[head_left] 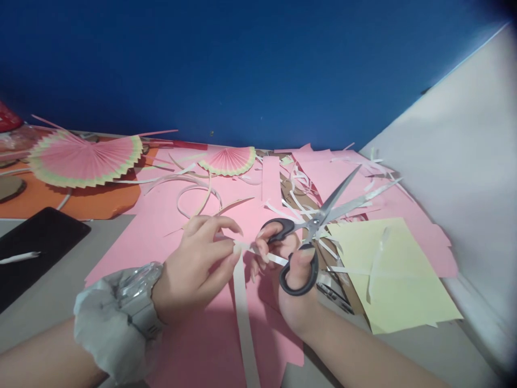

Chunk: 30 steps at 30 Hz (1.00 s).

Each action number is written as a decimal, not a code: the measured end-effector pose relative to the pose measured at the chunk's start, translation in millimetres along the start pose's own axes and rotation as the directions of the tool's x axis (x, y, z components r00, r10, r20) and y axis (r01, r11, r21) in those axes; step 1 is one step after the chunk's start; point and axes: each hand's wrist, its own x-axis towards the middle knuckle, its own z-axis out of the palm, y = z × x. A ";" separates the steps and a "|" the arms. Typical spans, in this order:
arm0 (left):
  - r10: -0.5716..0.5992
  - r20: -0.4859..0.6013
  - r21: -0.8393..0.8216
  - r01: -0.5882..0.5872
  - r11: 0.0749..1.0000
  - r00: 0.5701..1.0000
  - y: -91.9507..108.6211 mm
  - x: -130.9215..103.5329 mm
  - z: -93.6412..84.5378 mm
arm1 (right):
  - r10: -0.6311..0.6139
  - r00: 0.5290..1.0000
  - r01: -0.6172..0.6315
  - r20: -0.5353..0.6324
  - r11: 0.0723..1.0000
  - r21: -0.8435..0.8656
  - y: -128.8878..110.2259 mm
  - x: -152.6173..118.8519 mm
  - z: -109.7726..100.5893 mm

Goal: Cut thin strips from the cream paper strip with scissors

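Note:
Black-handled scissors (316, 222) hang from my right hand (297, 269), the thumb and a finger through the loops and the blades spread apart, pointing up and right. Other fingers of that hand touch a narrow white strip. My left hand (197, 264), with a grey scrunchie (109, 328) and a watch on its wrist, pinches the top of a white paper strip (245, 323). This strip hangs down over pink paper (194, 345) toward the bottom edge. The narrow piece runs from the left fingertips across to the right hand.
Pink pleated fans (86, 159) with yellow-green edges lie at the back left and centre. Paper scraps (302, 183) litter the back. A yellow sheet (398, 280) is at right, a black tablet (36, 248) at left. A blue wall (226, 70) rises behind; a white panel stands right.

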 end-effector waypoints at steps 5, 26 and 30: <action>0.096 0.076 -0.039 -0.093 0.995 0.992 0.3 1.9 -0.2 | 0.106 0.992 -0.114 0.067 0.985 0.131 1.7 -1.8 -0.4; -0.202 -0.231 -0.132 0.175 0.976 0.952 -7.4 2.3 -7.7 | -0.053 0.989 0.077 -0.135 0.980 0.182 5.5 11.3 4.5; -0.424 -0.283 -0.219 0.373 0.902 0.860 -16.7 4.8 -6.0 | -0.007 0.996 0.026 -0.093 0.979 0.200 3.9 10.2 4.6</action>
